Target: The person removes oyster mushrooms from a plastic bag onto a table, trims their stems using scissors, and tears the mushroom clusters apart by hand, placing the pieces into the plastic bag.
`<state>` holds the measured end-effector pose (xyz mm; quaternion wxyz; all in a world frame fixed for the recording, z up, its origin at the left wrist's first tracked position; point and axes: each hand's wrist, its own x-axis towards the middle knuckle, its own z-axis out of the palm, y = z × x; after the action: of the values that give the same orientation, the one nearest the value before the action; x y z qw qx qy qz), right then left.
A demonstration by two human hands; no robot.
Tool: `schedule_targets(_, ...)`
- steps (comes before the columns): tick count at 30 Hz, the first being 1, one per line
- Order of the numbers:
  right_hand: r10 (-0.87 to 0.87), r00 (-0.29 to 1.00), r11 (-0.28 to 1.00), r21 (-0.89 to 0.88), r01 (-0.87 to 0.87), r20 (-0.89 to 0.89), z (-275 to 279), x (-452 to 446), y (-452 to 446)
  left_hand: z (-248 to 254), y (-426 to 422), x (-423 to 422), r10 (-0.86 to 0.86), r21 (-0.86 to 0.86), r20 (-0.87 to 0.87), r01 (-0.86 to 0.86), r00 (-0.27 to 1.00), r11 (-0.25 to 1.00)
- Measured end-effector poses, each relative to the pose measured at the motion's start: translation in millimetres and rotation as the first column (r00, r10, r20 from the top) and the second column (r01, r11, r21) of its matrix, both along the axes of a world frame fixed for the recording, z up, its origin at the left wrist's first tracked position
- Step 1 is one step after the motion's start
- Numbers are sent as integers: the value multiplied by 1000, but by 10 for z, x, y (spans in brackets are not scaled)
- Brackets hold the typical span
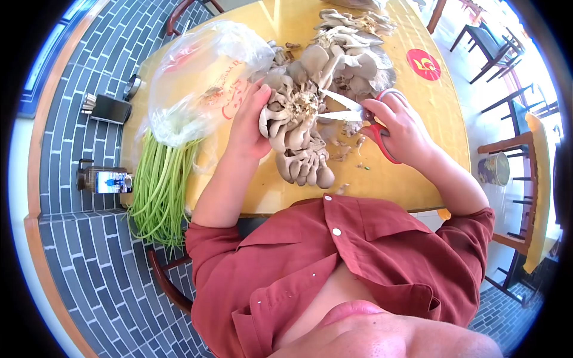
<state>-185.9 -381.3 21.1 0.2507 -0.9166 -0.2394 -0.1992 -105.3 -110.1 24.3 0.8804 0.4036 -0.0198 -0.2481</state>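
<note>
My left hand (250,122) is closed around the side of a large cluster of oyster mushrooms (292,134), its cut base facing up toward me. In my right hand (401,126) is a pair of red-handled scissors (346,111), my fingers through the loops. Its blades are spread apart and point at the right side of the cluster's base; whether they touch it I cannot tell. Behind the cluster lies a heap of more oyster mushrooms (361,65) on the yellow-covered table. Small mushroom scraps (343,150) are scattered below the scissors.
A clear plastic bag (203,71) and a bunch of long green stalks (161,191) lie on the table's left side. A phone (113,182) leans by a dark pitcher at the left edge. Dark chairs (492,51) and a patterned bucket (494,169) stand to the right.
</note>
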Motion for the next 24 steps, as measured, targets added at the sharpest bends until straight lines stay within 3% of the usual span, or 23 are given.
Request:
schedule_targets(3, -32, 998, 996, -86, 36, 52, 37, -16, -5, -45, -12, 14, -13, 2, 5, 13, 1000, 1000)
schedule_targets(6, -57, 995, 982, -178, 71, 83, 95, -30, -16, -53, -29, 26, -47, 54, 132, 41, 990, 998)
schedule_targets(10, -38, 992, 946, -316, 75, 122, 247, -29, -90, -31, 12, 46, -87, 86, 126, 76, 988, 993)
schedule_targets(24, -43, 966, 895, -420, 152, 256, 406, -111, -32, 107, -3, 55, -150, 294, 133, 106, 980, 950)
